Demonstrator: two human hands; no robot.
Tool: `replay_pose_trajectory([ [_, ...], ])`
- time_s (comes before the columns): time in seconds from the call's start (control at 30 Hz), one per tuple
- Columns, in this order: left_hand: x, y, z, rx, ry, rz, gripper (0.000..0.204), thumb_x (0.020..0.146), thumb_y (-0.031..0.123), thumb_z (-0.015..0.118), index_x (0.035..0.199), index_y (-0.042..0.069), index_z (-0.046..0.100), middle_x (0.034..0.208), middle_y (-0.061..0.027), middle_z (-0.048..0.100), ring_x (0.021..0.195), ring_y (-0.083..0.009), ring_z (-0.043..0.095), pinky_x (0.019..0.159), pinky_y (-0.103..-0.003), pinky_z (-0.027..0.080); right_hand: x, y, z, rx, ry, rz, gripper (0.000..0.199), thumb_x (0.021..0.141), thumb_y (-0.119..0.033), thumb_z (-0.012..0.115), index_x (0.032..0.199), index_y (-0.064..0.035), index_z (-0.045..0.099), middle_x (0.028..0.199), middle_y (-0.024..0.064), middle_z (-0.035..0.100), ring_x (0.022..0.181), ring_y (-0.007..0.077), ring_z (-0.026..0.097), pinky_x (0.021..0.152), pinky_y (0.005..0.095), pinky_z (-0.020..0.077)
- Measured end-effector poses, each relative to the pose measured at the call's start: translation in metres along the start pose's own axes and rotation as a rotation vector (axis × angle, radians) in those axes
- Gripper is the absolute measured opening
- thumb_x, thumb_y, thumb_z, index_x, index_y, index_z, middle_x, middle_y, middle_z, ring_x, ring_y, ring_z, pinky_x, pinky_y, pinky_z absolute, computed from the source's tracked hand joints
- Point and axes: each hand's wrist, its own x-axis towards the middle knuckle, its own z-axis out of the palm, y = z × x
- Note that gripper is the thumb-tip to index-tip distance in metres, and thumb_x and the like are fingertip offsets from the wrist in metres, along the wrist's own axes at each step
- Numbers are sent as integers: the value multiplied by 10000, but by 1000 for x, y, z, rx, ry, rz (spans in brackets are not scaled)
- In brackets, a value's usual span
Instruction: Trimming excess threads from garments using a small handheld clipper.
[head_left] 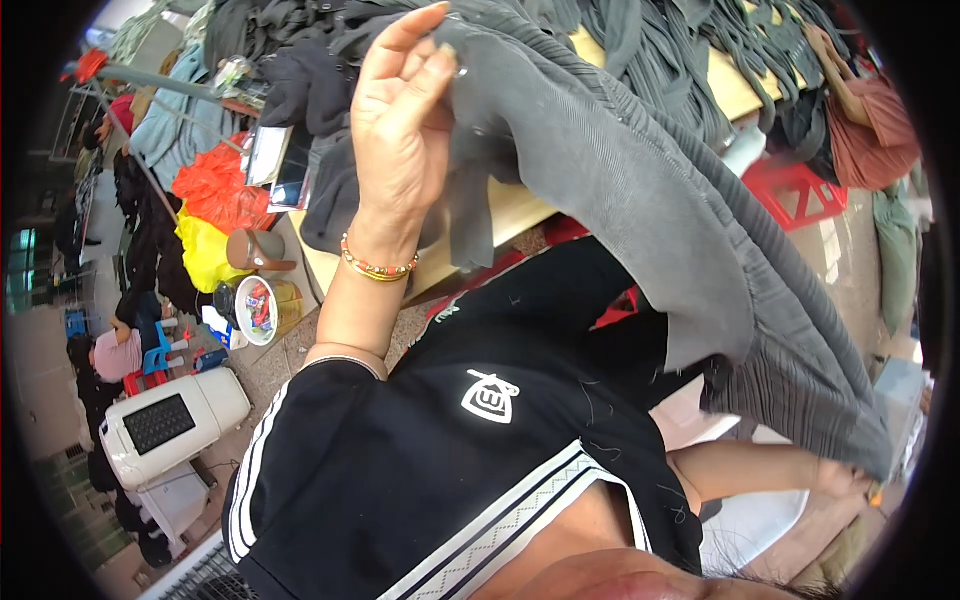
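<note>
A long piece of grey ribbed knit fabric hangs stretched between my two hands, running from the upper middle down to the lower right. My left hand is raised and pinches its upper edge between thumb and fingers. At the fabric's far lower end, my right hand is partly covered by the cloth, its fingers closed at the corner. Something small and orange shows by those fingertips, too small to name. Several loose threads lie on my black top.
A table bears heaps of dark knit pieces. To the left are red and yellow plastic bags, a brown mug and a tub of small wrapped items. A red crate and another person are at right.
</note>
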Motion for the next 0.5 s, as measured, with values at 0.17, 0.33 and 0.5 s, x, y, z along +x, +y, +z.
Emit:
replay_pose_trajectory([
  [0.17, -14, -26, 32, -44, -101, -152, 416, 945, -52, 588, 1354, -26, 518, 986, 19, 589, 884, -42, 541, 860, -188, 432, 27, -16, -22, -170, 147, -121, 241, 922, -285, 678, 895, -51, 627, 790, 60, 687, 748, 197, 680, 816, 372, 571],
  [0.33, -16, -35, 47, 5, -190, -172, 432, 934, -48, 607, 1356, -17, 521, 987, 7, 593, 916, -60, 581, 805, -204, 461, -38, 59, 15, -325, 98, 190, 309, 1008, -284, 602, 746, -148, 511, 532, -61, 331, 407, 69, 285, 386, 225, 237],
  [0.5, 0, -31, 51, 54, -196, 69, 458, 908, -91, 578, 1356, -9, 526, 1295, -104, 607, 922, -81, 596, 768, -204, 492, -54, 53, 23, -255, 208, 228, 396, 985, -275, 639, 643, -146, 486, 515, -59, 331, 390, 70, 244, 397, 231, 250],
])
